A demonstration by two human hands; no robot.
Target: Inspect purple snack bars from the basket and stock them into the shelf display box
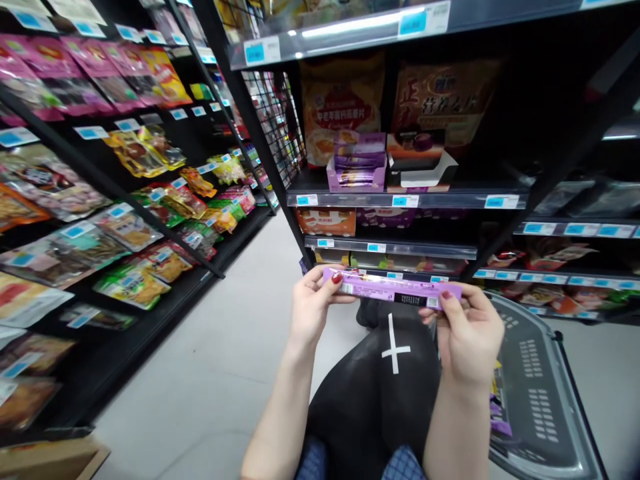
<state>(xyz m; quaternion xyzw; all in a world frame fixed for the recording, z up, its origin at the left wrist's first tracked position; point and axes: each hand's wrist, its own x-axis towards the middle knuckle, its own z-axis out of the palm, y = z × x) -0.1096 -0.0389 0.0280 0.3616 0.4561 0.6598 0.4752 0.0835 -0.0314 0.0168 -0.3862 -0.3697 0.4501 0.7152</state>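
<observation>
A slim purple plastic packet [385,287] stretches between the left hand [316,299], pinching one end, and the right hand [463,330], pinching the other. Beyond stands an open purple cardboard carton [356,187].

The pale floor [215,353] runs away from us between a black rack [137,323] on the left and black shelves [350,200] ahead. Wire mesh [275,120] covers the shelves' left side; their depths look dim, and white light [350,31] glints along an upper ledge [325,47].
</observation>
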